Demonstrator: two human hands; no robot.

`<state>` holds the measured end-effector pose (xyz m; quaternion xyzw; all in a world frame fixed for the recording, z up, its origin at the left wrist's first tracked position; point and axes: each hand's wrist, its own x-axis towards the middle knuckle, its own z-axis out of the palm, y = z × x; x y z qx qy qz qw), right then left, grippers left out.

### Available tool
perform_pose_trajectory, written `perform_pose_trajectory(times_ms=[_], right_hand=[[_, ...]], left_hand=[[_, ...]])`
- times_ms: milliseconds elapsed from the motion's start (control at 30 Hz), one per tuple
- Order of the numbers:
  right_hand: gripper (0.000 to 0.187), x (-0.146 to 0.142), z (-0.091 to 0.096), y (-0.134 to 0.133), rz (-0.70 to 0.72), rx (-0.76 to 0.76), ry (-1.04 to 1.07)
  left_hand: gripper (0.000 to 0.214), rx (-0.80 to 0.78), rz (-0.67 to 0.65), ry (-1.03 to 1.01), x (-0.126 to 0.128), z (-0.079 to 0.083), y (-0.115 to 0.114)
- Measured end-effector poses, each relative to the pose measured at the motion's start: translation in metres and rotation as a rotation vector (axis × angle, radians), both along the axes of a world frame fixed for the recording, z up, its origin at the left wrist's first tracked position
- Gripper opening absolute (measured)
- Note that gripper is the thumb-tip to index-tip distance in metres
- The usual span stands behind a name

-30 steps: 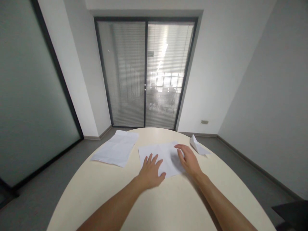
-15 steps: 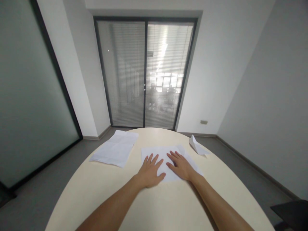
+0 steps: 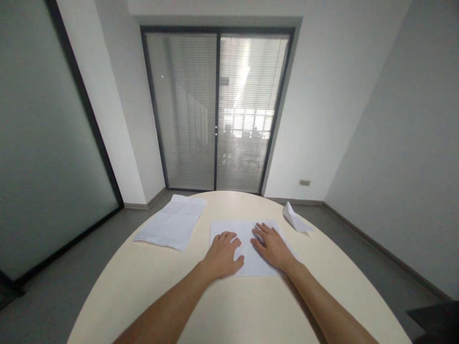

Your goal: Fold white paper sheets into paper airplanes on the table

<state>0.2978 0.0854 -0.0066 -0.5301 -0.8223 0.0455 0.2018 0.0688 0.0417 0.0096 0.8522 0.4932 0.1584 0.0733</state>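
At the middle of the round tabletop [image 3: 251,306], two hands, left hand [image 3: 222,255] and right hand [image 3: 272,246], lie flat side by side, gripping nothing, covering much of one white sheet [image 3: 238,228]. Beyond, one creased sheet [image 3: 172,222] lies near the far left edge. One folded paper [image 3: 294,218] sits at the far right edge, its form unclear.

Round cream table [image 3: 150,286] fills the foreground. Over on its left side, a creased white sheet [image 3: 168,228] lies flat, fold lines crossing it. Far right edge, there's a small folded paper [image 3: 294,219], pointed, one flap sticking up, well apart from the sheet. Behind the table, a dark-framed sliding door [image 3: 217,110] with its blinds down and light coming through. Frosted glass wall [image 3: 39,143] on the left, a socket [image 3: 305,182] low on the white wall, and grey floor [image 3: 53,296] all round.
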Motion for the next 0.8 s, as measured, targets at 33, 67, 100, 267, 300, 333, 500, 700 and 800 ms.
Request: perform_pose_trajectory(times_ms=[33, 67, 100, 267, 300, 333, 500, 700, 800], right_hand=[[0.051, -0.005, 0.002, -0.003, 0.085, -0.053, 0.024], [0.055, -0.008, 0.003, -0.006, 0.162, -0.105, 0.03], [0.057, -0.01, 0.004, -0.008, 0.206, -0.13, 0.03], [0.059, -0.005, 0.003, -0.006, 0.153, -0.143, 0.033], [0.059, -0.002, 0.002, -0.004, 0.128, -0.133, 0.036], [0.059, 0.0, 0.002, -0.002, 0.106, -0.122, 0.036], [0.061, 0.007, -0.001, 0.006, -0.001, -0.104, -0.018], [0.065, 0.01, -0.005, 0.012, -0.166, -0.104, -0.107], [0.065, 0.011, -0.005, 0.014, -0.226, -0.106, -0.129]], left_hand=[[0.038, 0.021, 0.01, -0.015, 0.0, 0.001, 0.0], [0.032, 0.029, 0.022, -0.029, 0.001, 0.0, 0.001], [0.03, 0.029, 0.035, -0.041, 0.001, -0.001, 0.002], [0.057, -0.046, 0.042, -0.03, 0.0, -0.013, 0.007], [0.061, -0.063, 0.049, -0.022, 0.0, -0.015, 0.008], [0.062, -0.078, 0.056, -0.015, -0.001, -0.016, 0.009], [0.063, -0.098, 0.097, -0.014, -0.001, -0.014, 0.009], [0.064, -0.108, 0.123, -0.028, 0.0, -0.014, 0.013], [0.067, -0.113, 0.161, -0.017, 0.001, -0.018, 0.019]])
